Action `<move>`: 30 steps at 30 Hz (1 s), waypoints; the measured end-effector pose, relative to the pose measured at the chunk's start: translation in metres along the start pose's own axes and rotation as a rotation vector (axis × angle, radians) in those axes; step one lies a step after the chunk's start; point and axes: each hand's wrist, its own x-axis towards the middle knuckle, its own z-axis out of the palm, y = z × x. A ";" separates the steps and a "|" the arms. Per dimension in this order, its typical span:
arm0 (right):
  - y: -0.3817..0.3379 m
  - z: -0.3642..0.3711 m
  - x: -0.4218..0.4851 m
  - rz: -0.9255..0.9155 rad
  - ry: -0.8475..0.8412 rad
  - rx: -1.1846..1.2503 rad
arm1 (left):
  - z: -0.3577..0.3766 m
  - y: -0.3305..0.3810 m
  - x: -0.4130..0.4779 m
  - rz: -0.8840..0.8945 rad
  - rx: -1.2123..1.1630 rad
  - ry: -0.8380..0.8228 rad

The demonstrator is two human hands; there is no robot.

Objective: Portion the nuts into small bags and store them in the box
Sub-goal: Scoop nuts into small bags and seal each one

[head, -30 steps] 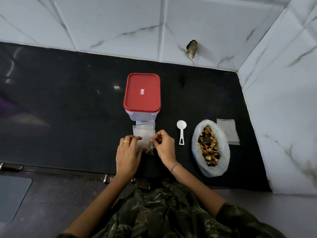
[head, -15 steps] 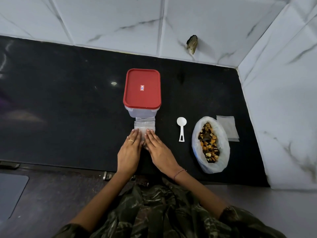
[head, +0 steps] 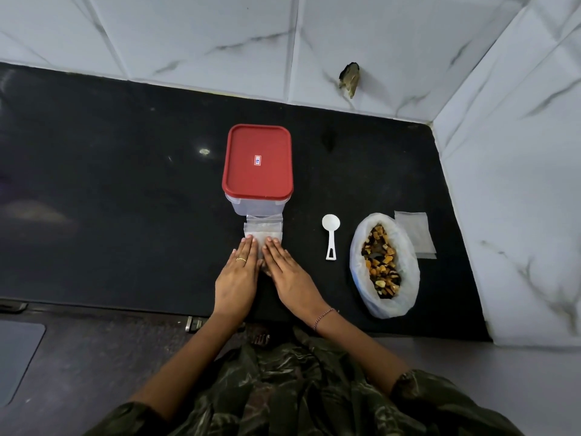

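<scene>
A small clear bag point(head: 263, 231) lies flat on the black counter, just in front of the clear box point(head: 257, 207) with its red lid point(head: 257, 162) on. My left hand point(head: 237, 278) and my right hand point(head: 289, 275) lie side by side with straight fingers pressing on the bag's near half, which they hide. A large white bag of mixed nuts point(head: 382, 265) stands open at the right. Between it and my hands lies a white plastic scoop point(head: 330, 234).
Spare empty small bags point(head: 415, 232) are stacked behind the nut bag, close to the tiled right wall. The black counter point(head: 110, 199) stretches far to the left. A tiled back wall with a dark chipped spot point(head: 349, 77) bounds it behind.
One second ago both hands pinched the small bag's top edge. They have since flattened onto the bag with straight fingers, and they hold that pose now.
</scene>
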 end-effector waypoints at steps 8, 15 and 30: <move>-0.005 -0.010 -0.001 0.027 0.020 0.130 | -0.017 0.005 0.013 -0.027 0.070 -0.116; -0.003 -0.030 -0.001 0.053 0.088 0.267 | -0.031 0.022 0.021 -0.053 0.064 -0.084; 0.083 -0.107 -0.045 0.397 0.431 0.291 | -0.029 0.137 0.088 0.059 -0.395 -0.070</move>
